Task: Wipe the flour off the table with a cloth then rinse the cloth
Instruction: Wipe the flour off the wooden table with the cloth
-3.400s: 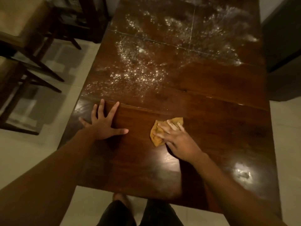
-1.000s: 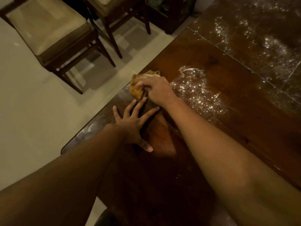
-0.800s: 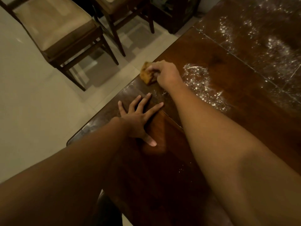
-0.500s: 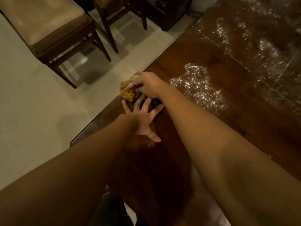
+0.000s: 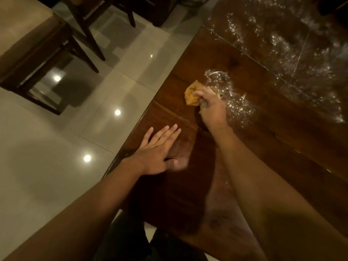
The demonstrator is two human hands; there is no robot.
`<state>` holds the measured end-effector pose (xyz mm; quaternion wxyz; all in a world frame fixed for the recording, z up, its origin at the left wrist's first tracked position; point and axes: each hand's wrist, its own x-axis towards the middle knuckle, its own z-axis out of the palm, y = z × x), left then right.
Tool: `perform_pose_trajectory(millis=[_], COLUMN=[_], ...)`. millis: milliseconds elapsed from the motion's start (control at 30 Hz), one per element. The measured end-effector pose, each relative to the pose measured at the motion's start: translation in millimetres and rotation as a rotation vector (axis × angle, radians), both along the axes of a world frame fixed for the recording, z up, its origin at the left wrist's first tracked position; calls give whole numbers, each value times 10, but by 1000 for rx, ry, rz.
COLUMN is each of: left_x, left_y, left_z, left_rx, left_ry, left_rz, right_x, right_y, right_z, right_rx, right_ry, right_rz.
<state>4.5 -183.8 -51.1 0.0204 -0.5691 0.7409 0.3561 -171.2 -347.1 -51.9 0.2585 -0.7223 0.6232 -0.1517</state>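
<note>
Right hand [image 5: 211,106] bunching the orange cloth [image 5: 192,93] in a clenched grip on the dark wooden surface [image 5: 282,147], flour [image 5: 235,104] just right of it (more scattered farther off), left hand [image 5: 158,147] released, flat near the left edge, chair [image 5: 35,44] far left.

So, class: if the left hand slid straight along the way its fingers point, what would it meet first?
The left hand would probably meet the right hand, which grips the cloth; only bare table lies between.
</note>
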Motion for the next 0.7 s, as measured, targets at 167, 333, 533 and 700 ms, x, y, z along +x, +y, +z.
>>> perform_pose_trajectory(millis=[167, 333, 533, 700], left_x=[-52, -73, -104, -147], left_y=[-65, -120, -263, -521], left_z=[56, 80, 99, 114], left_rx=[82, 127, 204, 143], left_ry=[-19, -58, -100, -150], left_rz=[48, 27, -11, -43], right_x=[36, -660, -433, -1324], right_y=[566, 545, 910, 1002], right_z=[-86, -98, -60, -92], right_rx=[-44, -32, -34, 41], right_ry=[0, -108, 0, -42], right_rz=[379, -146, 62, 103])
